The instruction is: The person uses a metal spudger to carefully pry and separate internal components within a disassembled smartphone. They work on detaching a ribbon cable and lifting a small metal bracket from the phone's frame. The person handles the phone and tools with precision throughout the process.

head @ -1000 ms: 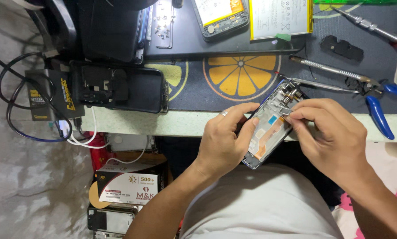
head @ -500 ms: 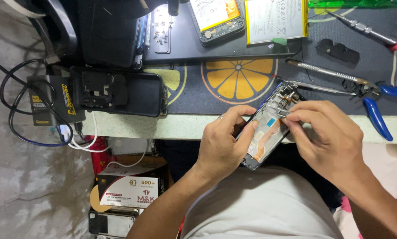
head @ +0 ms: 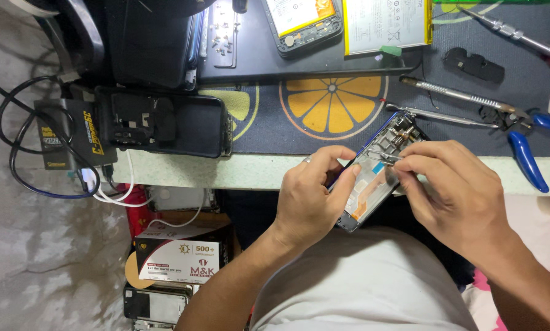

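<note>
Left hand (head: 309,199) grips an opened, dark rectangular phone frame (head: 373,178) just below the pale desk edge (head: 250,171); right hand (head: 456,196) pinches thin metal tweezers (head: 382,153) into it, tips hidden.

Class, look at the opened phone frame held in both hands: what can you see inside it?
Inside the phone frame: pale plate, orange strip, metal parts at its top. The left hand and right hand cover its edges; thin tool touches inside.

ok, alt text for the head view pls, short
Two bare hands hold an opened phone frame at a table edge: left hand grips its side, right hand works thin metal tweezers inside it. Blue-handled pliers and a black phone back cover lie on the orange-slice patterned mat.
</note>
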